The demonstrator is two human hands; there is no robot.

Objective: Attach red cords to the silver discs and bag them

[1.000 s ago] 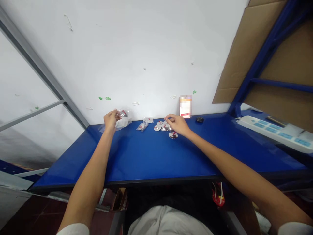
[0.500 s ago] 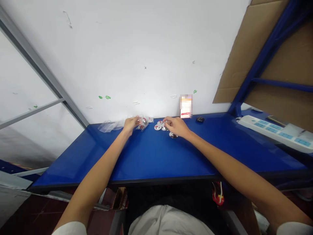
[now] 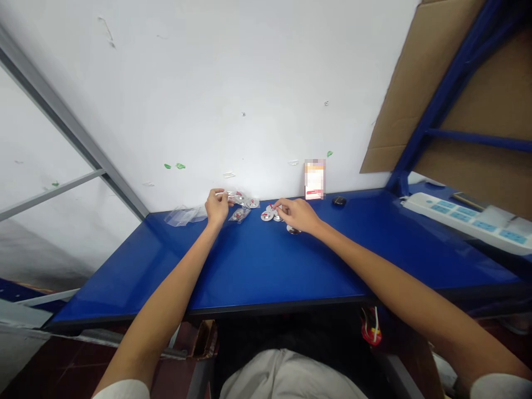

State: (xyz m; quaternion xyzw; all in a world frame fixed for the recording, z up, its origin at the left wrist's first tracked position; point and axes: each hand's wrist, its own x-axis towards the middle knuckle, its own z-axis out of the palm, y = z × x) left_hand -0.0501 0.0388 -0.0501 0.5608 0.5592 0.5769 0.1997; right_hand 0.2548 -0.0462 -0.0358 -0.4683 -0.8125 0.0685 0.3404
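Observation:
My left hand point(image 3: 218, 207) is closed at the back of the blue table, its fingertips pinching the edge of a clear plastic bag point(image 3: 238, 198) with shiny round pieces in it. Just in front lies another small bagged piece point(image 3: 240, 215). My right hand point(image 3: 297, 214) has its thumb and fingers pinched on a round metal disc point(image 3: 277, 216) at the edge of a small pile. Discs with red marks point(image 3: 266, 216) lie to its left. One more disc point(image 3: 293, 229) sits partly under the right hand.
Flat clear bags point(image 3: 183, 215) lie left of my left hand. A phone point(image 3: 315, 185) leans on the wall behind my right hand, with a small black object point(image 3: 339, 201) beside it. A white power strip point(image 3: 465, 219) is at the right.
My left hand has moved slightly left and back, from the front bagged piece to the bag behind it. The front bagged piece now lies free. My right hand stays at the discs.

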